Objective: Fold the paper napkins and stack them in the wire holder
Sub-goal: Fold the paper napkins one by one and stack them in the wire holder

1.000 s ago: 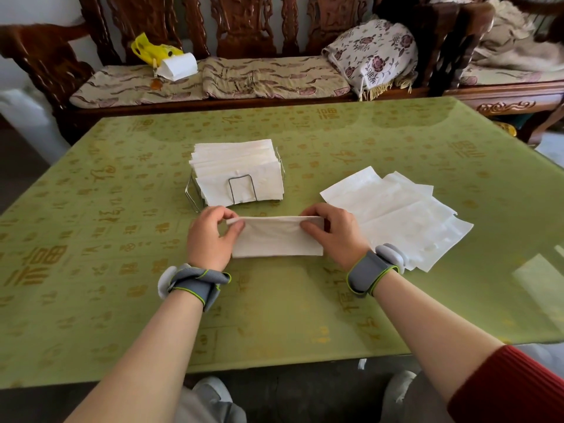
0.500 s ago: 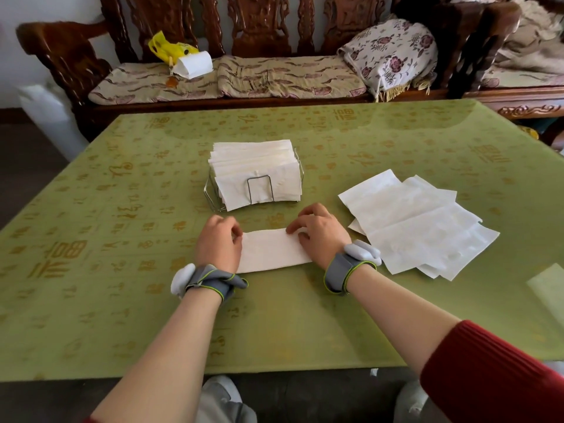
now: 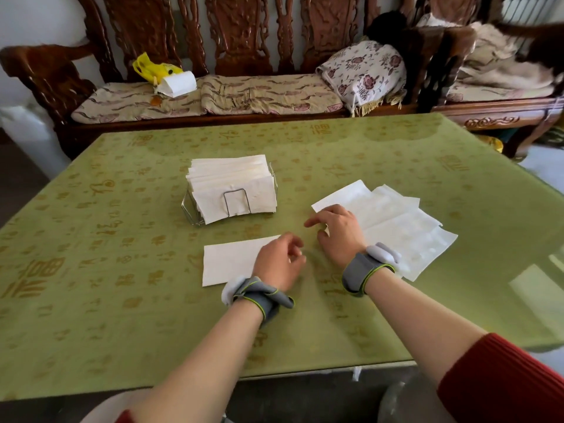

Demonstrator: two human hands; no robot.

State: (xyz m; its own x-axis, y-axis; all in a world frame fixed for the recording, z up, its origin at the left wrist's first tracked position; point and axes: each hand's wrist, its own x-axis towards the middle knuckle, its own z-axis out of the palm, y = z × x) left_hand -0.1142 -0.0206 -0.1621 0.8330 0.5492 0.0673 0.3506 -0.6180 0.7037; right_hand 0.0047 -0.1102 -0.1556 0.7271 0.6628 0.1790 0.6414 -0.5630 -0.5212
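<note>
Released by both hands: folded white rectangular paper napkin [image 3: 229, 262], flat on green patterned desk [image 3: 122, 315], near silver wire holder [image 3: 192, 212] packed with folded napkins. Left hand [image 3: 279, 261] loosely curled, empty, over napkin's right end. Right hand [image 3: 338, 232] relaxed, touching unfolded white napkin pile [image 3: 403, 230].

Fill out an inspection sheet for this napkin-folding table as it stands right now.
Surface: green patterned table, glossy, reflecting light at the right.
Job's things: wire holder full of stacked napkins; one folded napkin lies flat in front of it; loose unfolded napkins fanned out to the right.
Clutter: nothing seen.
Hands: left hand loosely curled over the folded napkin's right end, gripping nothing; right hand relaxed on the loose pile's near corner. Grey wristbands on both.
Cables: nothing seen.
Surroundings: carved wooden bench behind, with cushions, a yellow bag and a floral bundle.
</note>
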